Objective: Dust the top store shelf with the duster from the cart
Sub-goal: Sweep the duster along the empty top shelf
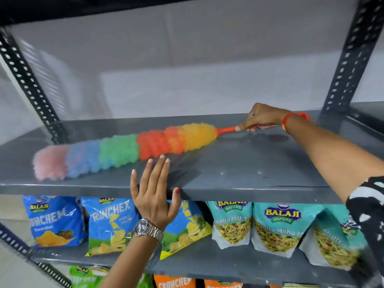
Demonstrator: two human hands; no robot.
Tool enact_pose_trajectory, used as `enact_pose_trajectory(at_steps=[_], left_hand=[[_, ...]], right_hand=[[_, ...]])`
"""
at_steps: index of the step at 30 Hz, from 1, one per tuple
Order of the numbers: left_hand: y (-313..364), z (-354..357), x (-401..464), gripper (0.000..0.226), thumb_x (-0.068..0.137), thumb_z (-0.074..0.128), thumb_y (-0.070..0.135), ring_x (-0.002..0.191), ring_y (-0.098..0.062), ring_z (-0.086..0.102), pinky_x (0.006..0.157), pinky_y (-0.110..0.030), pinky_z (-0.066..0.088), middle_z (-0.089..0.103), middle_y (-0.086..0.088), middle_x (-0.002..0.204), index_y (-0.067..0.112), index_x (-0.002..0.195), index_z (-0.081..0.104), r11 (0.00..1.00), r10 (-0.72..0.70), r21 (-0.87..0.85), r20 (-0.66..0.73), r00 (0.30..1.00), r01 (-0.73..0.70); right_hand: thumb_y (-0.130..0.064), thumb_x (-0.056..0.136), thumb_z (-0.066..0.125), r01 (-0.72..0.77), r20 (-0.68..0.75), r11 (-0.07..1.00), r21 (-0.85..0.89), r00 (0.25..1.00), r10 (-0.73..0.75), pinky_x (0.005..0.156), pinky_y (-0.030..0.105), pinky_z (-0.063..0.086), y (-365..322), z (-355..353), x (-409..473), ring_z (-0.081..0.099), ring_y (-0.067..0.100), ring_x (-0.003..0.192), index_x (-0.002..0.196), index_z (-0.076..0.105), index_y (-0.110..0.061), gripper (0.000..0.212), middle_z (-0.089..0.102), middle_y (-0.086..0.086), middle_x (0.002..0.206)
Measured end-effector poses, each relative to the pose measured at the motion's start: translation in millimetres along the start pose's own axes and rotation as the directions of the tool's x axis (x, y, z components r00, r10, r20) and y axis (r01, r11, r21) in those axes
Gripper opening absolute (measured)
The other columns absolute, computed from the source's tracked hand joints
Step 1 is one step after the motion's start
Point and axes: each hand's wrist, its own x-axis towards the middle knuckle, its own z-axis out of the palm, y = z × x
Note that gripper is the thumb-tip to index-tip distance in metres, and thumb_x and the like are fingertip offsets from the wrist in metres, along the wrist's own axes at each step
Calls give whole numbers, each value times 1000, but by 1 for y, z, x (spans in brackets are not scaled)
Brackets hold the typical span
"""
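A long fluffy duster (124, 151), banded pink, blue, green, orange and yellow, lies across the grey top shelf (249, 163). Its pink tip reaches the shelf's left front, blurred by motion. My right hand (261, 118) is shut on the duster's orange handle at the shelf's back right. My left hand (153, 192), with a silver watch on the wrist, is open with its fingers spread. Its fingertips rest on the shelf's front edge, just in front of the duster's orange band.
Black perforated uprights (351, 59) (27, 80) frame the shelf on both sides. Another dark shelf runs overhead. The shelf below holds blue crisp bags (112, 223) and teal Balaji snack bags (276, 227). More bags sit on a lower shelf.
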Motion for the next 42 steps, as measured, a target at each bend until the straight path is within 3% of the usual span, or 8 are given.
enact_pose_trajectory(at_steps=[4, 7, 17, 22, 25, 29, 37, 42], left_hand=[[-1, 1, 0, 55, 91, 28, 44, 129, -20, 45, 111, -45, 24, 52, 0, 135, 14, 131, 51, 1000, 2, 25, -26, 1000, -1], [0, -2, 2, 56, 91, 28, 44, 127, -21, 47, 109, -45, 27, 52, -1, 134, 12, 130, 53, 1000, -9, 24, -28, 1000, 10], [24, -10, 1, 55, 91, 30, 39, 135, -21, 35, 114, -52, 12, 43, -4, 142, 12, 138, 42, 998, -55, -35, 17, 998, 55], [71, -5, 1, 56, 88, 35, 37, 135, -22, 35, 114, -52, 7, 47, -6, 139, 12, 139, 39, 990, 75, -119, 32, 997, -71], [96, 2, 3, 55, 84, 39, 35, 120, -26, 44, 112, -48, 10, 59, -13, 125, 11, 133, 43, 986, 83, -149, 69, 994, -72], [112, 10, 1, 55, 84, 38, 37, 131, -22, 38, 113, -46, 7, 55, -8, 132, 12, 133, 46, 983, 74, -172, 87, 993, -59], [112, 15, 2, 52, 90, 32, 40, 128, -22, 42, 112, -45, 17, 47, -2, 136, 13, 133, 47, 991, 127, -51, 30, 991, -125], [112, 12, 3, 52, 91, 29, 41, 129, -23, 41, 109, -47, 20, 47, -3, 136, 13, 131, 48, 989, 147, -4, 44, 988, -147]], right_hand=[[-77, 53, 66, -116, -307, 980, -165, 950, 61, 57, 24, 39, -2, 6, 7, 55, 20, 58, 59, 67, -16, 61, 55, -2, 50], [-79, 61, 58, -120, -434, 964, -236, 901, 6, 52, 21, 34, -12, 13, 7, 56, 24, 67, 55, 57, -18, 61, 51, -5, 55], [-81, 42, 64, -24, -435, 999, 26, 900, 33, 59, 26, 42, 14, -25, -59, 56, 12, 56, 56, 72, -14, 69, 65, -3, 55], [-76, 37, 74, 71, -324, 990, 122, 946, -28, 49, 21, 36, 57, -43, -109, 42, 6, 39, 41, 64, -16, 62, 55, -6, 38], [-79, 33, 72, 50, -290, 994, 97, 957, -19, 42, 17, 35, 80, -52, -130, 42, 6, 35, 46, 68, -12, 68, 57, -4, 40], [-80, 32, 70, -35, -246, 999, -9, 969, 32, 47, 22, 41, 104, -60, -142, 49, 12, 44, 46, 70, -15, 67, 62, -4, 42], [-89, 47, 54, -178, -437, 969, -169, 895, 88, 58, 27, 43, 122, -55, -114, 58, 14, 50, 56, 68, -10, 81, 56, -3, 43], [-84, 66, 44, -293, -530, 905, -309, 843, 92, 70, 30, 46, 77, -36, -68, 67, 31, 87, 77, 68, -17, 73, 69, 9, 82]])
